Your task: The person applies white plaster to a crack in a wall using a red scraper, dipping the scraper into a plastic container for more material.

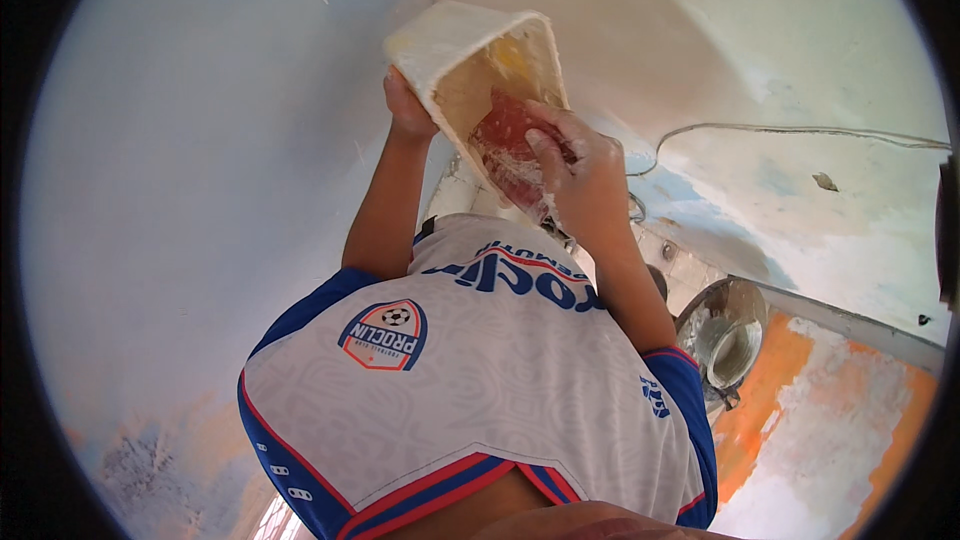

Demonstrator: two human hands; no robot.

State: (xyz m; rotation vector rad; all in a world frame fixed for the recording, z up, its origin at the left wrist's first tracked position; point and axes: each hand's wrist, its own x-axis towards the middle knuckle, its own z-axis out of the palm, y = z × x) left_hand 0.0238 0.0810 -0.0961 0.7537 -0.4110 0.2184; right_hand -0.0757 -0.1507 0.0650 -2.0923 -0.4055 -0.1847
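Note:
A white rectangular plastic tub point(455, 35) is tipped on its side in front of my chest, its opening turned toward me and to the right. My left hand point(408, 105) grips its outer left side; the thumb shows, while the other fingers are hidden behind the tub. Cream and yellowish residue coats the inside walls. My right hand point(588, 172) is closed around a flat red spreader point(508, 140) smeared with whitish paste. The spreader's blade lies across the tub's opening, partly inside it. White paste also marks my right fingers.
Patchy pale walls point(200, 140) meet in a corner ahead. A thin cable point(740, 127) runs along the right wall. Lower right stands a dirty round bucket point(735, 345) on the floor, close to an orange-and-white patched surface point(830, 420). Pale tiles point(688, 275) show below my right forearm.

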